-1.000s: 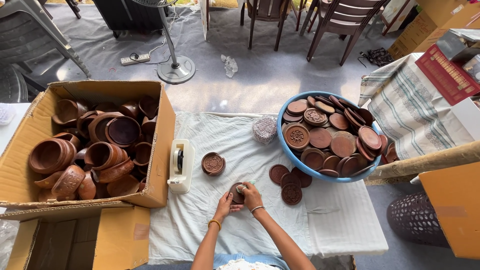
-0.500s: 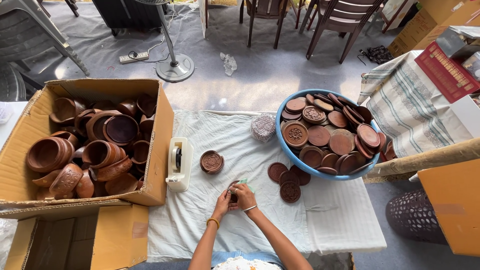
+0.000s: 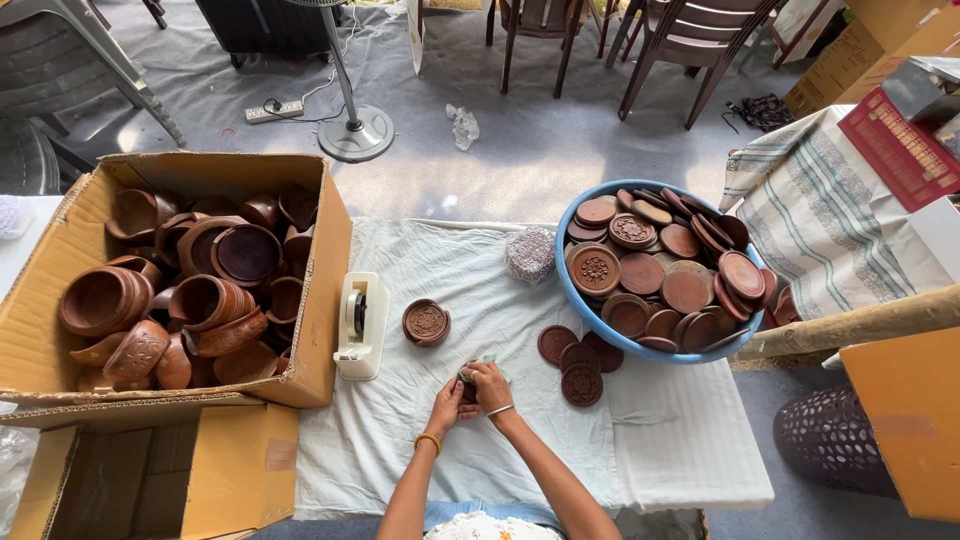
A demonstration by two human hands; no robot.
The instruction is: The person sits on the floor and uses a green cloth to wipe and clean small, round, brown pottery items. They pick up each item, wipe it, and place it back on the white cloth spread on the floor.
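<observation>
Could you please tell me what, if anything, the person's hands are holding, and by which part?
Both hands, left and right, close together around a small object with a pale green bit showing above the fingers. What it is, and where it is gripped, cannot be told.

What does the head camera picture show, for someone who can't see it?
Two hands, left hand and right hand, press together on a small brown object on a white cloth, between a cardboard box of clay pots and a blue basin of round lids.
</observation>
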